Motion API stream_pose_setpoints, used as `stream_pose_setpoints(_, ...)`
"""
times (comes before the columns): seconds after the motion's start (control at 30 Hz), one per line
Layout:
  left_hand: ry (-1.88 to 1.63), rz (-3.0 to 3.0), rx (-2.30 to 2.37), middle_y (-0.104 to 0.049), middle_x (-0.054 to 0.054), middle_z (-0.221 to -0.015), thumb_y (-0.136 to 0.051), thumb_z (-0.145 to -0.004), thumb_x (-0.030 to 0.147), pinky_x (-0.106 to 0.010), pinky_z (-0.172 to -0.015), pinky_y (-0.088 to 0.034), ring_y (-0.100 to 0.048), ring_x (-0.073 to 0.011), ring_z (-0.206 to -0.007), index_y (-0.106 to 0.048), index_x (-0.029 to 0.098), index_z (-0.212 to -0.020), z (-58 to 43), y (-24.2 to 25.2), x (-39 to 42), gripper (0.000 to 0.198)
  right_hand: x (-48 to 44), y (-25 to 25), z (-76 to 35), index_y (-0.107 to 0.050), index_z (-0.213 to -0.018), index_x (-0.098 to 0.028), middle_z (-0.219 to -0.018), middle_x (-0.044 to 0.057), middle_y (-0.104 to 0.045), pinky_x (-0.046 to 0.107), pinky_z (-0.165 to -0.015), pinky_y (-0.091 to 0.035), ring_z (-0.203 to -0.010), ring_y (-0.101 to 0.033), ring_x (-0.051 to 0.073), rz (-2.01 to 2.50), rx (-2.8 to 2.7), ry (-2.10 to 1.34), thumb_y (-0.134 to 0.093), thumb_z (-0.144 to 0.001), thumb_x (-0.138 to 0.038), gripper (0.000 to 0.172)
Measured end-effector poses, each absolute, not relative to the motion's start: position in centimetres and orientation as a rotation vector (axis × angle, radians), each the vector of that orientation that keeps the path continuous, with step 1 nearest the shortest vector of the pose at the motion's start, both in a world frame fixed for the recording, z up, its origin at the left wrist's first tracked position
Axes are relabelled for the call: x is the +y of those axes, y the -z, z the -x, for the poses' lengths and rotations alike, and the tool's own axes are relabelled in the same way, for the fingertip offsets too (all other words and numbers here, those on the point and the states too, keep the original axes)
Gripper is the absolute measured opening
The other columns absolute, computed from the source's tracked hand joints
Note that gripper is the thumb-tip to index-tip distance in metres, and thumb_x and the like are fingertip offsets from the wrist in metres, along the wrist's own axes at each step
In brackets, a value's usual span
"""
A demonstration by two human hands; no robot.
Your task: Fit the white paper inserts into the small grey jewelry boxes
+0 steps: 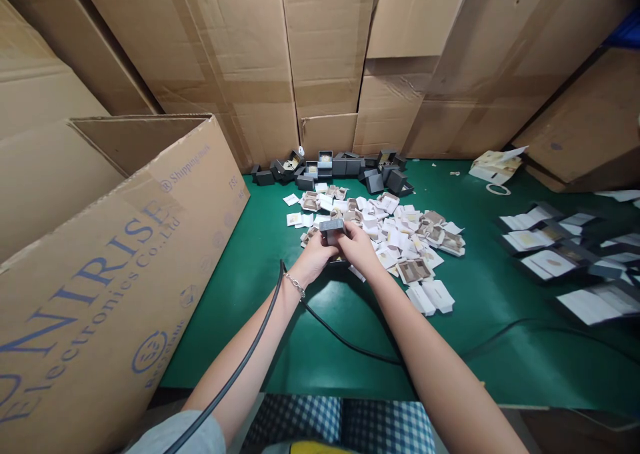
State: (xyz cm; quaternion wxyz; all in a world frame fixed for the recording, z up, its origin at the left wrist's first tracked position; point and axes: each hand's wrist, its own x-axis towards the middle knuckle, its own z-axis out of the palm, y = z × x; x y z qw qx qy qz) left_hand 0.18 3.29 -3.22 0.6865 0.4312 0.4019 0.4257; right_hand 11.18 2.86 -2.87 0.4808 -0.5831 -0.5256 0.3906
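Box (331, 226), small, dark grey and square-edged, sits pinched between the left hand (315, 257) and right hand (358, 247), neither nearer. Its longest-looking side runs left to right. Folded white papers (395, 234) lie beyond, mostly rightward.

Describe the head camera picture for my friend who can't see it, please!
A person's left hand and right hand hold a small dark box above a green table. Beside and beyond them is a heap of white papers, with more dark boxes along the back and a large cardboard carton on the left.
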Motion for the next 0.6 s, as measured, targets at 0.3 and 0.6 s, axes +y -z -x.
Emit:
stream_pose_setpoints(0.3,-1.012,-0.943,0.893,-0.064,-0.001,-0.075,-0.059,-0.048,0.001,-0.025,-0.063,-0.042,-0.058,-0.0127,-0.068,-0.058,0.014,-0.089,-0.11,3.32,3.52,0.042,2.52,2.46,-11.16,-0.062,-0.090,-0.020,-0.076,-0.001,-0.063,0.025,-0.058,-0.044,-0.068,-0.054,0.015,1.341,-1.293,-1.084,-0.050,-0.068,-0.027,0.026)
stream_pose_setpoints(0.6,-1.041,-0.816,0.991,-0.062,0.001,-0.067,-0.053,-0.045,-0.001,-0.022,-0.054,-0.035,-0.052,-0.0098,-0.058,-0.057,0.015,-0.083,-0.27,3.00,3.42,0.041,2.51,2.37,-10.72,-0.058,-0.097,-0.021,-0.075,-0.002,-0.058,0.022,-0.049,-0.036,-0.060,-0.048,0.012,1.299,-1.178,-1.279,-0.041,-0.054,-0.018,0.045)
